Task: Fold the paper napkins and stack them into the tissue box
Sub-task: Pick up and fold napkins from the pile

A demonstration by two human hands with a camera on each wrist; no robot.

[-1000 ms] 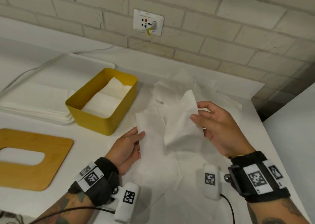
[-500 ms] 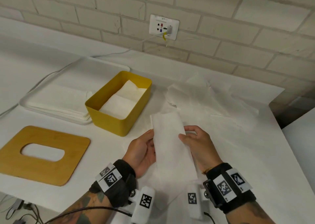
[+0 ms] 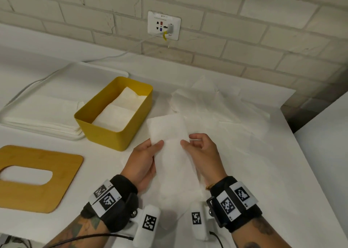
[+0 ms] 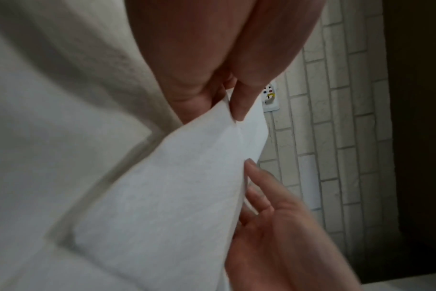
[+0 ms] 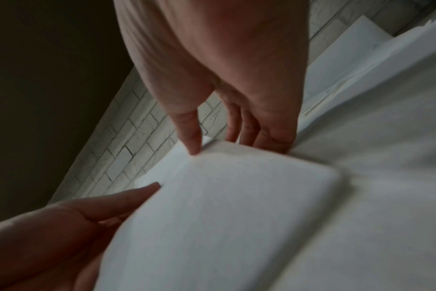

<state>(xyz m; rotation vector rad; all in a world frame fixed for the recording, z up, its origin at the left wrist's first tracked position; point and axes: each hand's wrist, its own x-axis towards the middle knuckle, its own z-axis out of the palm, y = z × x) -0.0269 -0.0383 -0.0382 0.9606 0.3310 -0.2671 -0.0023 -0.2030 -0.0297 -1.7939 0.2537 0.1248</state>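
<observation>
While both hands meet at the lower middle of the head view, a folded napkin [image 3: 169, 149] stretches between them as a long white strip. The left hand [image 3: 143, 163] pinches its left edge, thumb on top and the other fingers [image 4: 194, 92] curled beneath. The right hand [image 3: 203, 157] pinches the right edge the same way, thumb pressed down on the paper and the fingers [image 5: 247, 128] narrowly bent under it. The strip's far end reaches over the loose napkins [image 3: 216, 112] spread across the white surface [image 3: 282, 191].

At the centre left of the frame stands the yellow tissue box [image 3: 114, 134], open, with folded napkins [image 3: 120, 112] already lying inside. Its wooden lid [image 3: 37, 176] lies flat at the lower left, and a white tray [image 3: 37, 115] with stacked paper sits behind it.

Only the head view shows the box, lid and tray. The left wrist view gives the thumb-and-finger pinch close up, with the wall socket [image 4: 270, 98] behind; the right wrist view shows the thumb tip meeting the paper's edge, though it is blurred.
</observation>
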